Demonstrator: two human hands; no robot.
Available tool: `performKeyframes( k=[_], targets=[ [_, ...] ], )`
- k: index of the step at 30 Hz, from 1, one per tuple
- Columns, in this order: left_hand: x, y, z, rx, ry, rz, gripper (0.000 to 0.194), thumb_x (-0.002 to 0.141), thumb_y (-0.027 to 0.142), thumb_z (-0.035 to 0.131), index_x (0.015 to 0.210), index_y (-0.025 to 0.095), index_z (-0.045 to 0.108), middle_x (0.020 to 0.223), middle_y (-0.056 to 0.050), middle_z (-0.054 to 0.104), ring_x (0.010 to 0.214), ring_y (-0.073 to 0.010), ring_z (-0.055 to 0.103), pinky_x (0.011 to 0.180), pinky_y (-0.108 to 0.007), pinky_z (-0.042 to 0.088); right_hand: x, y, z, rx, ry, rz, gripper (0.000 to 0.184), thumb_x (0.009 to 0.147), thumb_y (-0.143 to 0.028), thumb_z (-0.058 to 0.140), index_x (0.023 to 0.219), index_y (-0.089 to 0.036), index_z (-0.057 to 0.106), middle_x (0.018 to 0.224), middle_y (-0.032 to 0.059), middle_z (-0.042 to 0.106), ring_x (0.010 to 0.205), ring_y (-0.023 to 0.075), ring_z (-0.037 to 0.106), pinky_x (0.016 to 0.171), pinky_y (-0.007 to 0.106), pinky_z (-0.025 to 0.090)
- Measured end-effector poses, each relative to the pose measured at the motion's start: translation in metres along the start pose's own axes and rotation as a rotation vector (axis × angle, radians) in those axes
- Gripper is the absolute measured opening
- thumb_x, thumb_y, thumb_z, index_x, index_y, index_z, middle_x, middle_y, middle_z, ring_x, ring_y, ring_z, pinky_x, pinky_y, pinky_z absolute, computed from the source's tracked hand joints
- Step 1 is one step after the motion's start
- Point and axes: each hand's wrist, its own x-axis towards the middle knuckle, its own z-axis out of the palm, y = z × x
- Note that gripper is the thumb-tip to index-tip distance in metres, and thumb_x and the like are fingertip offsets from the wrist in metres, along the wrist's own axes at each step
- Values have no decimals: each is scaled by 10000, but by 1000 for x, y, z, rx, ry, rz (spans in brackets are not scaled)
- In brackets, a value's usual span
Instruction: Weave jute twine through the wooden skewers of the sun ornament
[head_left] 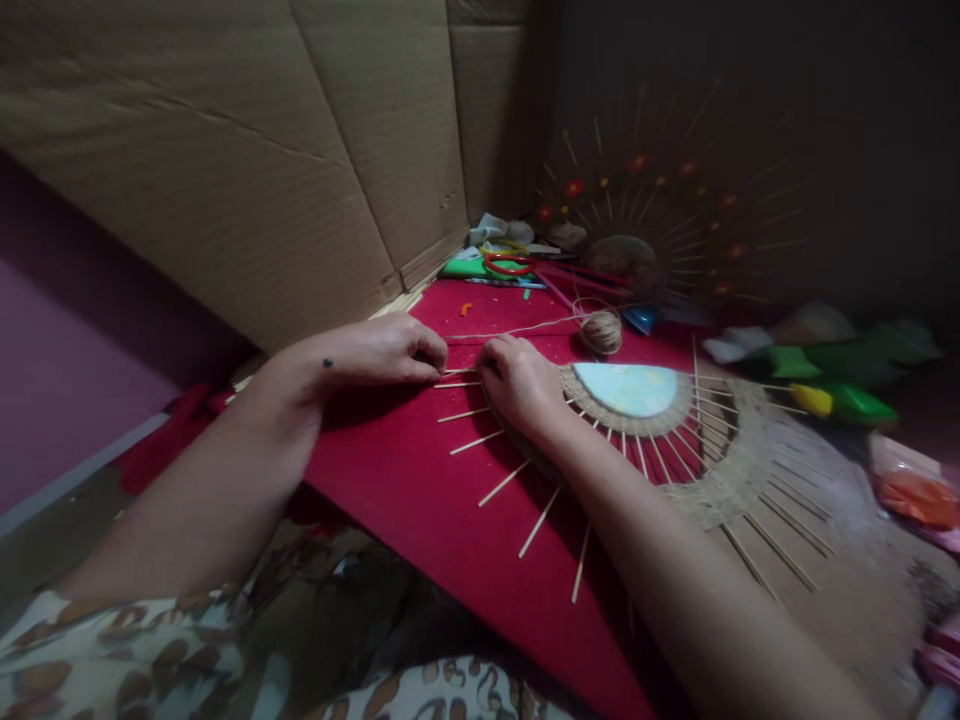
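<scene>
Half-round tan stick-and-twine weaving (622, 424) near the red table's (405, 500) front edge: right hand (521, 382) grips it, maybe for steadiness; left hand (394, 348) curls, hold unclear.

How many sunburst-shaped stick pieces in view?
2: the half-round woven piece on the red surface, right hand at its edge; and a dim flowered piece behind it. The dark background may hide more.
</scene>
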Motion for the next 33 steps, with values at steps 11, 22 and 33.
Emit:
performKeyframes(
  k=[11,22,33],
  targets=[
    [-9,9,5,66,117,31,191,810,255,514,743,203,685,738,12,674,658,-91,567,643,-194,397,1,1,-2,-48,-39,-68,192,907,-239,470,906,-222,661,994,42,647,908,191,558,665,288,386],
    [-10,3,14,53,140,156,204,851,244,521,746,196,689,713,15,631,630,-74,544,614,-178,383,12,-9,-4,-77,-96,57,171,869,-342,556,896,-235,687,989,45,662,855,213,591,584,297,346],
    [-10,5,12,17,93,30,161,791,194,520,798,179,680,763,3,688,693,-92,593,664,-189,420,24,-1,-3,-208,-196,-220,230,916,-206,432,938,-120,643,981,124,660,903,224,562,802,343,404]
  ],
)
